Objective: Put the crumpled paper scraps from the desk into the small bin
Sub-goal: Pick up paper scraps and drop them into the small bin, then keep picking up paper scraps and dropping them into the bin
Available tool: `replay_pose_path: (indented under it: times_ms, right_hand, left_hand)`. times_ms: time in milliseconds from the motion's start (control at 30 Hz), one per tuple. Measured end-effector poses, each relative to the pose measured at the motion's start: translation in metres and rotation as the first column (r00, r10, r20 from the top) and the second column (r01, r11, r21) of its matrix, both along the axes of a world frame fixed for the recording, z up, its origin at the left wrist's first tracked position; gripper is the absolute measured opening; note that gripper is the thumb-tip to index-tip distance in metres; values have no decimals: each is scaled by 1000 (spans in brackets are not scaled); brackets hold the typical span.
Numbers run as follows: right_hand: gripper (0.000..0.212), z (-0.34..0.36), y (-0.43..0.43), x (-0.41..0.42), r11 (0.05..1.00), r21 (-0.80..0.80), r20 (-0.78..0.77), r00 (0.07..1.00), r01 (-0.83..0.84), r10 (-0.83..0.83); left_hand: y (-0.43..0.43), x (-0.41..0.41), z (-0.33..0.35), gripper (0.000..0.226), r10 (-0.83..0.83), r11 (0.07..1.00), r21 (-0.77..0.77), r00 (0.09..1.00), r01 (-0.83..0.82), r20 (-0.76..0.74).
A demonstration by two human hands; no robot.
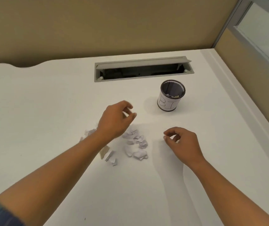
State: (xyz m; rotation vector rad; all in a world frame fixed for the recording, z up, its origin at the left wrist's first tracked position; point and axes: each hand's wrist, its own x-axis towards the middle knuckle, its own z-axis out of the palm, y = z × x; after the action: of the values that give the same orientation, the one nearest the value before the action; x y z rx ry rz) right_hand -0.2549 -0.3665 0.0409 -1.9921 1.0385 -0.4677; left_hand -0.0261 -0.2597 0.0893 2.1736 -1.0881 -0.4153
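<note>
Left hand (115,121) and right hand (182,141), fingers apart (both empty), should pinch white crumpled paper scraps (135,144) singly, releasing over the small paper-wrapped mesh bin (169,101).

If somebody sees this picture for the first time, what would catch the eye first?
Probably the two bare hands over the white desk: the left hand above a heap of crumpled paper scraps, the right hand beside it. Next, the small bin behind them, with scraps already inside.
</note>
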Motion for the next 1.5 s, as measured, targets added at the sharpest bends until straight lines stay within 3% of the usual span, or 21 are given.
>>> replay_pose_path:
  times_ms: [200, 533, 767, 900, 1033, 1267, 1500]
  right_hand:
    - [20, -4, 41, 17, 939, -95, -219, 927, -330, 304]
    - [26, -10, 64, 37, 890, -157, -377, 859, -428, 346]
    - [9, -4, 66, 40, 913, -138, -332, 887, -384, 322]
    - [2, 1, 64, 40, 958, -98, -196, 949, -268, 246]
    - [16, 6, 59, 36, 990, 68, 19, 993, -120, 119]
    - [17, 10, 57, 34, 993, 115, 77, 997, -36, 27]
    - [15, 12, 59, 33, 994, 105, 103, 994, -35, 24]
  left_hand:
    - [115, -4, -24, 16, 195, 980, 42, 979, -192, -59]
    - [177, -17, -41, 13, 412, 907, -18, 894, -421, -177]
    - [179, -11, -35, 12, 410, 905, -36, 892, -424, -190]
    - [170, -7, -33, 12, 391, 914, -29, 900, -404, -191]
    - [155, -4, -37, 14, 342, 939, 68, 932, -336, -122]
    - [129, -5, -47, 37, 338, 915, 225, 941, -335, 26]
    - [113, -13, -42, 9, 374, 879, 318, 927, -356, 3]
